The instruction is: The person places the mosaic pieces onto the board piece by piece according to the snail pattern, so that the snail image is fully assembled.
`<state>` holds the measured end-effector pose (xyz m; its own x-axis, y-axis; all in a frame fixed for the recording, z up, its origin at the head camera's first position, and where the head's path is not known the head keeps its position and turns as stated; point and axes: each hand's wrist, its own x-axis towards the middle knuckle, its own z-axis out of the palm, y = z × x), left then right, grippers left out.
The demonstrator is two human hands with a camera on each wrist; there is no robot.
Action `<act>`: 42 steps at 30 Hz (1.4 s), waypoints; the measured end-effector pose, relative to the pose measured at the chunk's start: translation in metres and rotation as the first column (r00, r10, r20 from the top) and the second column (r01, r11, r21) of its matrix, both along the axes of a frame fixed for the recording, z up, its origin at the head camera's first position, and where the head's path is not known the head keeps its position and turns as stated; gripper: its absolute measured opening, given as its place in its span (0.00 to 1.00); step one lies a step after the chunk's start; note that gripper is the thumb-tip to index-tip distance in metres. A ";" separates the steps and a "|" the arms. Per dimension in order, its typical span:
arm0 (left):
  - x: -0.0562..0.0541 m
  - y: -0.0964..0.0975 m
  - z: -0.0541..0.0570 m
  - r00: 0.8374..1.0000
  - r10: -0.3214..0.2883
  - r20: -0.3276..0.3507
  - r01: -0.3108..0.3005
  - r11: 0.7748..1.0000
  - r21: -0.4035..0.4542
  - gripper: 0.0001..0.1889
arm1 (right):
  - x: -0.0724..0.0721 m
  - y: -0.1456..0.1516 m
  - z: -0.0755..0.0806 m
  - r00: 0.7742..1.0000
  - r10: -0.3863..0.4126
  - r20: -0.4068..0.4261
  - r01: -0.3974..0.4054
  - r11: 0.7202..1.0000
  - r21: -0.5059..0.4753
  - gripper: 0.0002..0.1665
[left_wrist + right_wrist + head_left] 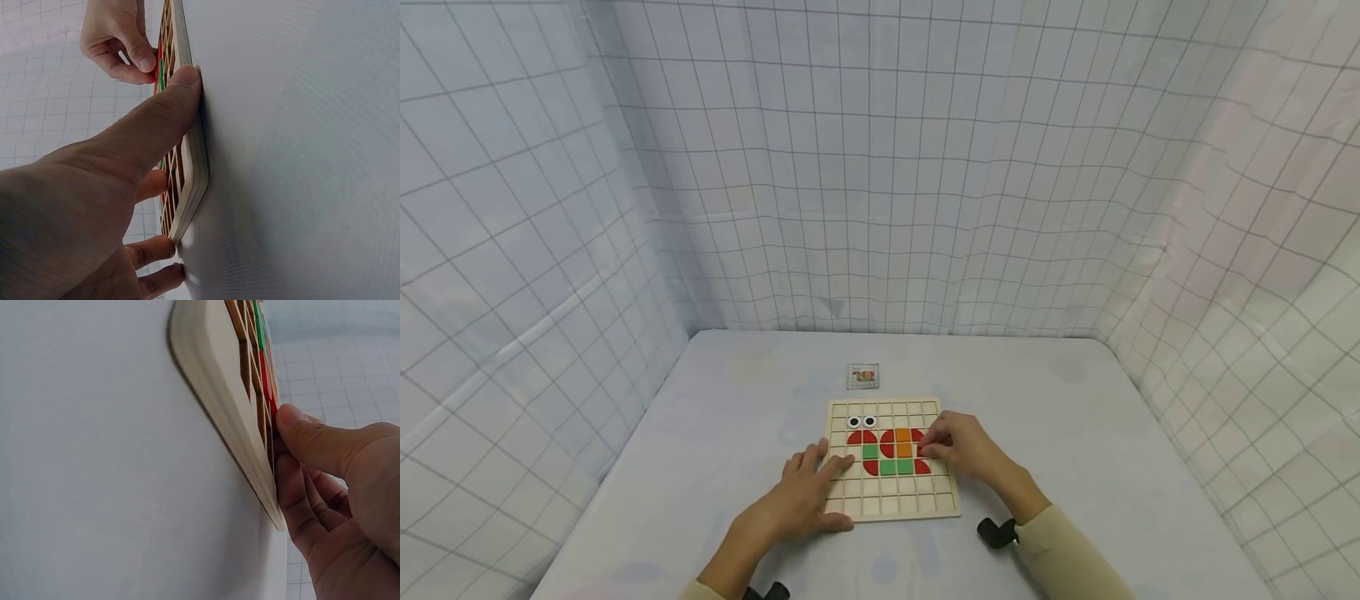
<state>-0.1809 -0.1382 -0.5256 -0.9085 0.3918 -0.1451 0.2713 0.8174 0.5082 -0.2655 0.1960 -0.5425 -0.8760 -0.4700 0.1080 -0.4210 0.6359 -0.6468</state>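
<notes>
A wooden grid board [887,506] lies on the table with flat colored pieces set in its cells. Two round eye pieces [862,422] sit at its upper left. Below them are red quarter-round pieces [887,443], green squares [887,467] and orange squares [904,450]. My left hand [801,493] rests spread at the board's left side, thumb along the near edge and index finger over the cells. At the right side of the pattern, my right hand [961,446] pinches a red piece [921,451] between thumb and fingers, right at the grid. The fingertips partly hide that piece.
A small card [863,377] with a printed colored pattern lies beyond the board. White table covering [760,375] surrounds both. Grid-patterned curtains [880,183] close off the back and both sides. Black wrist devices [997,533] sit at the wrists.
</notes>
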 end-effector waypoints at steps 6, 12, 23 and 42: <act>0.000 0.000 0.001 1.000 -0.006 -0.001 0.006 1.000 0.010 0.51 | -0.001 -0.001 0.004 1.000 0.018 -0.009 -0.018 1.000 0.021 0.03; 0.001 -0.001 0.002 1.000 -0.009 0.003 0.009 1.000 0.026 0.51 | -0.002 -0.003 0.008 0.998 0.046 -0.035 -0.044 0.997 0.059 0.03; 0.000 -0.001 0.000 1.000 -0.007 -0.001 0.007 1.000 0.016 0.51 | -0.004 -0.004 0.010 0.999 0.049 -0.018 -0.047 0.997 0.063 0.03; 0.000 -0.001 -0.002 1.000 -0.004 0.004 0.004 1.000 0.008 0.51 | -0.005 -0.015 0.007 1.000 -0.004 -0.004 0.004 0.996 0.092 0.05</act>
